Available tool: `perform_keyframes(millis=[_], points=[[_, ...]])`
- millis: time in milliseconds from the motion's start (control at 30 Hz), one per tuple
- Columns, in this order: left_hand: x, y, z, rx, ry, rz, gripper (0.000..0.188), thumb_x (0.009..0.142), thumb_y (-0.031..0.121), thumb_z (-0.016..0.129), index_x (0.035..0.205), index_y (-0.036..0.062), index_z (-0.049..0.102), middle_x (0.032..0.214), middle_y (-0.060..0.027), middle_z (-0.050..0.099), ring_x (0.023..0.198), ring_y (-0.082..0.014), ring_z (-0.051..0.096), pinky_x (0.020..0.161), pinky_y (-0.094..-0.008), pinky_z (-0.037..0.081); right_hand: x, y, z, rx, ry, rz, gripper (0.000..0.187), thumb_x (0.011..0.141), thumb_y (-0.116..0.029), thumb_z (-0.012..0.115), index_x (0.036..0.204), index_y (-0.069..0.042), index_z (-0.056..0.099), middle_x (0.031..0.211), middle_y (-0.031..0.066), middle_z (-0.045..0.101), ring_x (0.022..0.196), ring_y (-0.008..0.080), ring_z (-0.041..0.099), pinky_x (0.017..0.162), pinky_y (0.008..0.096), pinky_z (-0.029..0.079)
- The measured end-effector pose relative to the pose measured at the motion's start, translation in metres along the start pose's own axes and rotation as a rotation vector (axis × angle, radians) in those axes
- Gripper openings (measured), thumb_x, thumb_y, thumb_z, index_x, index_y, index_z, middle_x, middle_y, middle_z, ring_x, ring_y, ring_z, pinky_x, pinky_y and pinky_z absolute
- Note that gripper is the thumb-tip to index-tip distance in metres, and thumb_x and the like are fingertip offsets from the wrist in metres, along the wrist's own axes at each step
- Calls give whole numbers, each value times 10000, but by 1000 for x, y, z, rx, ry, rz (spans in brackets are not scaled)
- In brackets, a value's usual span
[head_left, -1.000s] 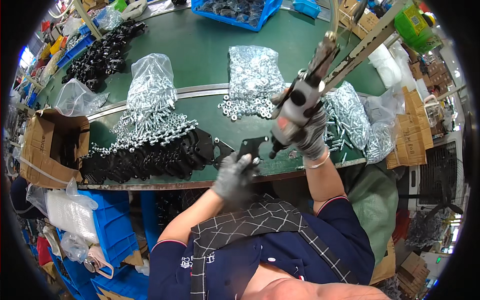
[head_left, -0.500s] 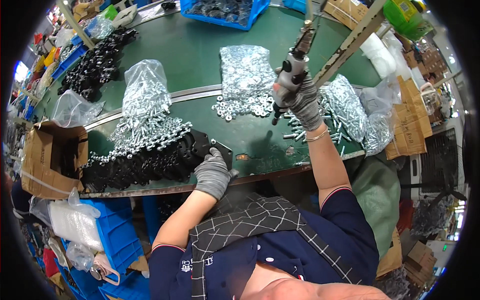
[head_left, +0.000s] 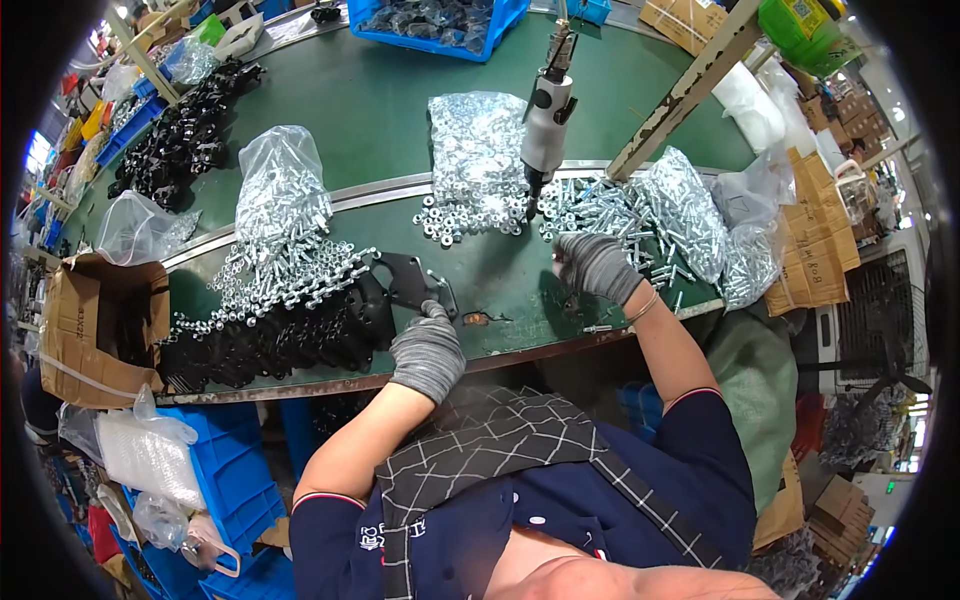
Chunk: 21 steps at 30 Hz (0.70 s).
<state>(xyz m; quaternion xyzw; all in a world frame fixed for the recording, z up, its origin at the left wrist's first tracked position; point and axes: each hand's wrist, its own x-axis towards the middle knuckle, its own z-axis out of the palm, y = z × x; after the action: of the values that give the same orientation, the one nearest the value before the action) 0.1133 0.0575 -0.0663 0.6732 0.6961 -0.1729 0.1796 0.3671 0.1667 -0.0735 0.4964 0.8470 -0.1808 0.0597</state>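
My gloved left hand (head_left: 428,352) grips the near edge of a black metal plate (head_left: 408,280), with a finger lying along it. Shiny bolts stand at the plate's edge. My gloved right hand (head_left: 600,268) has its fingers curled just in front of loose bolts (head_left: 612,218); whatever is inside them is hidden. A grey and black power screwdriver (head_left: 546,130) hangs free above the bench, tip down, beside a heap of nuts (head_left: 450,222). To the left of my left hand, many similar black plates (head_left: 285,335) stand stacked in a row with bolts along them.
Clear bags of nuts (head_left: 475,140) and bolts (head_left: 685,200) lie on the green bench, with another bag of bolts (head_left: 280,180) at left. An open cardboard box (head_left: 70,320) stands at the left end. A chipped metal post (head_left: 685,95) rises at right. A blue crate (head_left: 490,40) sits at the back.
My right hand has let go of the power screwdriver and dropped toward the bolts. The screwdriver now hangs upright on its own. My left hand stays at the black plate.
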Motion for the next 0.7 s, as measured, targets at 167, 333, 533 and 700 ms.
perform_keyframes(millis=[167,333,533,700], points=[[13,-26,22,-139,250,56,457,808,262,571,1170,4,462,877,-148,630,680,-249,636,583,-389,500,-4,-9,22,566,172,1,152,772,-126,642,887,-41,589,726,74,604,683,165,596,640,308,482],[1,-22,4,-1827,-137,351,392,854,393,542,1013,35,540,688,-44,605,468,-105,539,390,-231,399,-17,-54,23,1404,14,22,113,790,-91,637,865,-26,583,741,32,604,679,102,584,596,252,484],[17,-17,33,-2170,-416,470,392,871,395,531,1061,53,539,681,-38,591,437,-90,498,366,-170,343,-26,-112,52,1679,190,-67,84,790,-40,636,857,-35,585,752,30,614,647,98,582,579,219,480],[19,-12,51,-2510,-687,527,361,908,371,467,1089,64,524,612,-22,541,348,-99,399,353,-205,322,-17,-117,64,985,719,-400,104,795,-68,644,877,-43,587,738,46,622,626,119,600,549,242,485]])
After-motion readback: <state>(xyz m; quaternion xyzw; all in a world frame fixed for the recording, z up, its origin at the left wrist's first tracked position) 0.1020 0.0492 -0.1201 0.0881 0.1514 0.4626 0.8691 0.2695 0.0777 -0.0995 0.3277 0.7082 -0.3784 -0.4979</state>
